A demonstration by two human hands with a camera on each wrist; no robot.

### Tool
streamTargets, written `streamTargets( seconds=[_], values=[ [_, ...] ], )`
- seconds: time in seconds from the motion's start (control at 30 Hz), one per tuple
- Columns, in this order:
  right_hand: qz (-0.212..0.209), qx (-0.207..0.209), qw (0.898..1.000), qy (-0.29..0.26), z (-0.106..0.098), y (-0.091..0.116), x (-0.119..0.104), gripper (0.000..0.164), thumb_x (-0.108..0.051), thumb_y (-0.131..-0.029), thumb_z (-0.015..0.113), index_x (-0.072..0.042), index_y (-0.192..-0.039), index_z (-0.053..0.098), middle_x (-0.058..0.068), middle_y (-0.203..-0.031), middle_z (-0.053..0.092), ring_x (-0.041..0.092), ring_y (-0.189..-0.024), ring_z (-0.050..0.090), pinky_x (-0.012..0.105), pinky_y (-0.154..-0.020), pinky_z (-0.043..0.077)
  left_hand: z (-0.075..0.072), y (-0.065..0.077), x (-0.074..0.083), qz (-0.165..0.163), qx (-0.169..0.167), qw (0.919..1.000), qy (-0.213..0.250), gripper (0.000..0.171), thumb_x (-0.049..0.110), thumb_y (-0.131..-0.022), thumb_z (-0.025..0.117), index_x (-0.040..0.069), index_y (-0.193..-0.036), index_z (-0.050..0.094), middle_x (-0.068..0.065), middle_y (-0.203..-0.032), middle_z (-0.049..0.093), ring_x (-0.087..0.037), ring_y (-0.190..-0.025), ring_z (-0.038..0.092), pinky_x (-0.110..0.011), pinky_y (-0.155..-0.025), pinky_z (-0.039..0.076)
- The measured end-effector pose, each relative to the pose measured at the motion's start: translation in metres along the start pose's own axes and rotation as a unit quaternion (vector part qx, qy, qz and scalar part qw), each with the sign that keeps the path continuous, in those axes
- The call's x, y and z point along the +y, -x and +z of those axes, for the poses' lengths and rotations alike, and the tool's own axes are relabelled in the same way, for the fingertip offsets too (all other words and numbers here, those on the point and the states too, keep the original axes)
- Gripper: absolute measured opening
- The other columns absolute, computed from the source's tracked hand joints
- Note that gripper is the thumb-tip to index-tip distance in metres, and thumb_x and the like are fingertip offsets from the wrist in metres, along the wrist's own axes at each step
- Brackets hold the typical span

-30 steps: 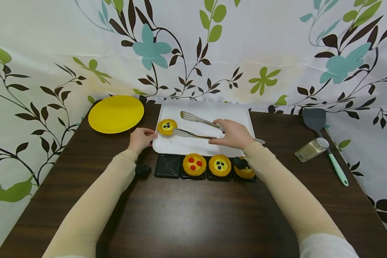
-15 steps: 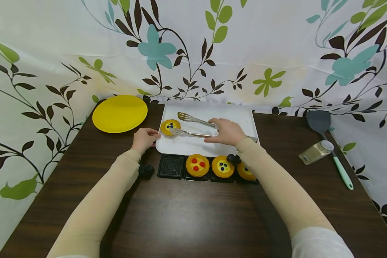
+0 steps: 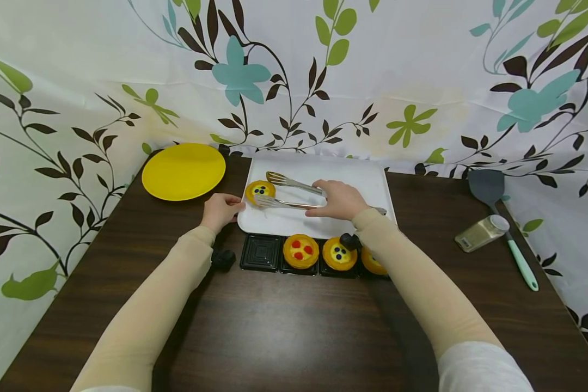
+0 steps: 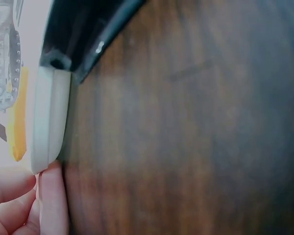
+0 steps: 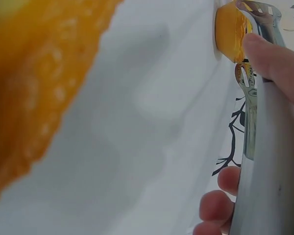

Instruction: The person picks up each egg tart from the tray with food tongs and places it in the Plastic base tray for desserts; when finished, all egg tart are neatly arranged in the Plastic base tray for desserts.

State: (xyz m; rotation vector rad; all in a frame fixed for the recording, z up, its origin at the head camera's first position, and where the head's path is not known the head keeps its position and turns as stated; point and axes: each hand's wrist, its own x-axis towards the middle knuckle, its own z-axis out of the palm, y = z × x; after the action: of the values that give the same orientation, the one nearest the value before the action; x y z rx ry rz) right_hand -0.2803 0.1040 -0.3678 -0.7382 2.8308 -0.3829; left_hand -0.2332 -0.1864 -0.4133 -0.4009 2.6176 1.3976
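In the right hand (image 3: 337,199), a pair of metal tongs (image 3: 294,204), pinched between the thumb (image 5: 272,54) on one arm and the curled fingers (image 5: 216,205) on the other. Both tong arms spread apart, with slotted ends around an egg tart (image 3: 261,190) topped with dark blue berries: one end overlapping the front edge in the head view, the other just behind and to the right. Whether already touching the crust, cannot tell. In relation to the right fingers, well to the left, at the far end of the tongs; in relation to the left fingertips, just beside, on the inner side of the rim. Under the tart, near its left edge, a white tray (image 3: 357,170). In the left hand (image 3: 219,211), the rim of this same tray, pinched with thumb above and finger below. Along the front of the tray, a row of black plastic holders (image 3: 261,252), with a red-topped tart (image 3: 301,251) and more tarts to its right, the last one partly hidden behind the right sleeve (image 3: 416,283). Farther right, a grey spatula (image 3: 487,186) and a jar (image 3: 481,233) bearing a small label (image 3: 466,241), too small to read.
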Motion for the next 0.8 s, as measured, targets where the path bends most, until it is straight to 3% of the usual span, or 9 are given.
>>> streamTargets(
  seconds=[0.8],
  values=[
    [-0.021, 0.011, 1.0, 0.0, 0.0015, 0.0049, -0.0053, 0.075, -0.052, -0.077, 0.073, -0.012, -0.135, 0.05, 0.011, -0.118, 0.064, 0.026, -0.093, 0.061, 0.043, -0.081, 0.053, -0.0008, 0.001, 0.0008, -0.007, 0.0, 1.0, 0.002, 0.033, 0.018, -0.095, 0.059, -0.004, -0.119, 0.061, -0.022, -0.111, 0.062, -0.031, -0.097, 0.063, -0.035, -0.081, 0.057]
  ],
)
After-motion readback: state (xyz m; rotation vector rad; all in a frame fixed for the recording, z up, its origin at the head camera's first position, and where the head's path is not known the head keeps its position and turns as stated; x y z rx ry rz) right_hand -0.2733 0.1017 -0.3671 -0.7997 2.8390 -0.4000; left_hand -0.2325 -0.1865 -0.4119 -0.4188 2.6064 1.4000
